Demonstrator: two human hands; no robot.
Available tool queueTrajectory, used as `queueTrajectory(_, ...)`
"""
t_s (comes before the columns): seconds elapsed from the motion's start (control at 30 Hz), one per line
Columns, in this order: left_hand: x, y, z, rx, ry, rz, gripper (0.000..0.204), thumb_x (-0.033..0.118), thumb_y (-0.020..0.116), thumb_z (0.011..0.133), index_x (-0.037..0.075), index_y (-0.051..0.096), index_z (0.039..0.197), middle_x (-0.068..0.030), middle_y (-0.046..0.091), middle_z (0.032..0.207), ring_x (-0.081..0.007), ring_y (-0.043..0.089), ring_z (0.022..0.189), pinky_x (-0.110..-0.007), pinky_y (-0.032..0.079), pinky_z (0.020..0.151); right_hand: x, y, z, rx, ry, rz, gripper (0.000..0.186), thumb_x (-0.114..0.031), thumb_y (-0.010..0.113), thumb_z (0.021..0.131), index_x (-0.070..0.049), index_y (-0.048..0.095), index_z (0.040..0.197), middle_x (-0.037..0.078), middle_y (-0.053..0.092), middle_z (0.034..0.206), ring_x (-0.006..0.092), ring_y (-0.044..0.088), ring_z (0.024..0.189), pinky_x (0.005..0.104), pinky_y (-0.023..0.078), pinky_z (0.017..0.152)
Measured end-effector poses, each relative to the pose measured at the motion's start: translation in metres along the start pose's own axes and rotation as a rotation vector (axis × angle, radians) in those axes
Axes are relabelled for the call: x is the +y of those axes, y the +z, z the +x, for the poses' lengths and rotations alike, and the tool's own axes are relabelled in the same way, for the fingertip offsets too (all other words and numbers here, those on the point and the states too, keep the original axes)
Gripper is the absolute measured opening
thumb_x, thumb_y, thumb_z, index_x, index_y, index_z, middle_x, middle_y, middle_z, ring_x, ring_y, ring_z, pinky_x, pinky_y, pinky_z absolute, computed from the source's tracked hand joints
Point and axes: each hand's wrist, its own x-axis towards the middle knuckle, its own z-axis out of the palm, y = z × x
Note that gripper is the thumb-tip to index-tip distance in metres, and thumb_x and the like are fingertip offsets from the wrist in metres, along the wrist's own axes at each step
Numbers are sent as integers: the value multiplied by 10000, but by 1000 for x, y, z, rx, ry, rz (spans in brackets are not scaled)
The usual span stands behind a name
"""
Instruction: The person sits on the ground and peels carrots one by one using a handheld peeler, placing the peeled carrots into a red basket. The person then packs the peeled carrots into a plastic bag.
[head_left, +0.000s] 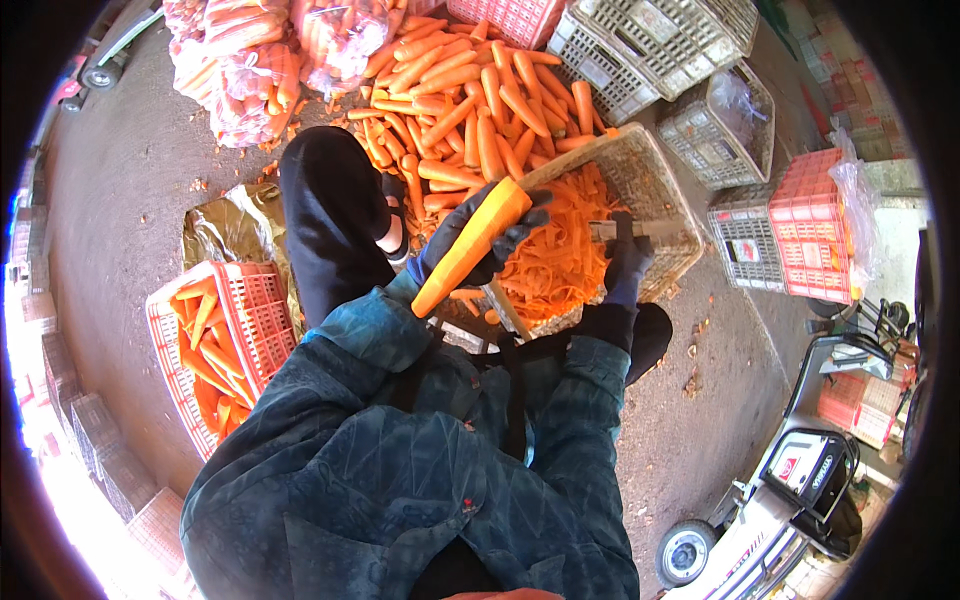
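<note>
Floor (pixel 120 210): hard grey ground all round you, orange scraps dotted over it.
Left hand (pixel 487 263): gloved, and you've got it wrapped firmly round a carrot (pixel 470 250).
Carrot: held slantwise above the heap, thick end up and away from you; long flat facets down its side, so it looks mostly peeled, the darker thick end perhaps left to do.
Right hand (pixel 627 262): gloved too, fingers bent beside a small pale piece (pixel 604 229), maybe a peeler; whether you grip it, I can't tell.
Peels (pixel 550 265): a big tangle right in front of you, so plenty looks done.
Crate (pixel 655 175): pale, tilted, its open side around those peels.
Basket (pixel 265 315): red, at your left, well stocked with carrots, possibly the finished ones.
Pile (pixel 470 100): loose carrots beyond your foot, apparently plenty left.
Bags (pixel 245 80): more carrots, far left of that.
</note>
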Motion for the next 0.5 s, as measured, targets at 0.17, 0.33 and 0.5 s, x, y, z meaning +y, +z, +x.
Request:
queueTrajectory(0.17, 4, 7, -7, 12, -35, 132, 682, 389, 489, 1028, -50, 259, 1497, -189, 532, 1187, -189, 626, 812, -227, 560, 657, -43, 16, -30, -167, -298, 432, 195, -167, 681, 916, -3, 705, 1019, 90, 689, 869, 83, 512, 528, 242, 363, 430)
queueTrajectory(0.33, -13, 32, -10, 357, 63, 715, 648, 511, 445, 1022, -16, 433, 1399, -174, 640, 1133, -209, 685, 814, -233, 563, 615, -102, 37, -115, -635, -517, 537, 234, -114, 586, 957, 29, 655, 1128, 155, 710, 993, 88, 599, 610, 204, 446, 453)
queueTrajectory(0.5, -4, 12, -15, 287, -88, 377, 708, 518, 441, 1020, -48, 370, 1439, -129, 613, 1085, -137, 609, 695, -214, 553, 588, -102, 54, -85, -295, -479, 356, 154, -75, 621, 920, 9, 696, 1025, 18, 655, 857, 50, 493, 549, 190, 376, 437)
